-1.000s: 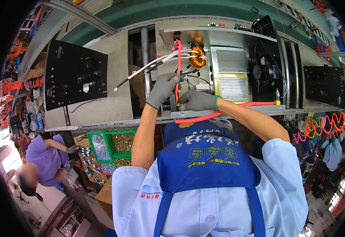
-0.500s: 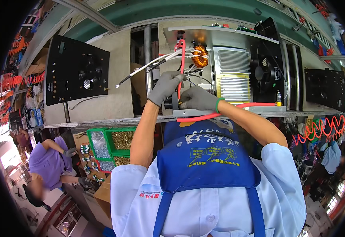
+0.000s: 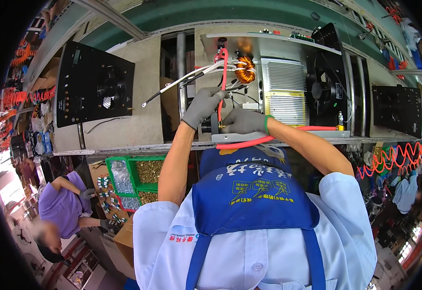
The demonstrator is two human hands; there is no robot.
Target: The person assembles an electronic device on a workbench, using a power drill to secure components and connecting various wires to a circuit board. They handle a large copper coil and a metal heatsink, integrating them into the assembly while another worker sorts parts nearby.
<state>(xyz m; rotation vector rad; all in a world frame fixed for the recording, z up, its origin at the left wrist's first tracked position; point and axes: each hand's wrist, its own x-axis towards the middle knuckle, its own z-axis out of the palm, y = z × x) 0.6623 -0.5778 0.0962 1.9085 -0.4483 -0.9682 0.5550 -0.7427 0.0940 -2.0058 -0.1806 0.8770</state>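
Observation:
My left hand (image 3: pixel 202 107), in a grey glove, pinches a red hose (image 3: pixel 224 79) near its lower end. The hose loops over at the top, close to the metal housing's far wall. My right hand (image 3: pixel 246 121), also gloved, has its fingers curled at a small brass fitting (image 3: pixel 222 126) on the inner side of a black end panel (image 3: pixel 214 123); the fingers hide most of the fitting. White cables (image 3: pixel 184 79) stick out to the left beside a copper-wound ring coil (image 3: pixel 245 70). Right of my hands sits a finned silver heat sink (image 3: pixel 285 77).
A second red hose (image 3: pixel 249 143) runs under my right wrist to a brass valve (image 3: pixel 340 126). A black fan (image 3: pixel 323 90) fills the housing's right end. Black fan panels (image 3: pixel 95 87) stand at both sides. Green bins (image 3: pixel 132 176) hold screws. A co-worker in purple (image 3: pixel 66 198) is at lower left.
My hands stay in nearly the same place, with the right one shifted very slightly. The co-worker at lower left has moved a little to the right and down.

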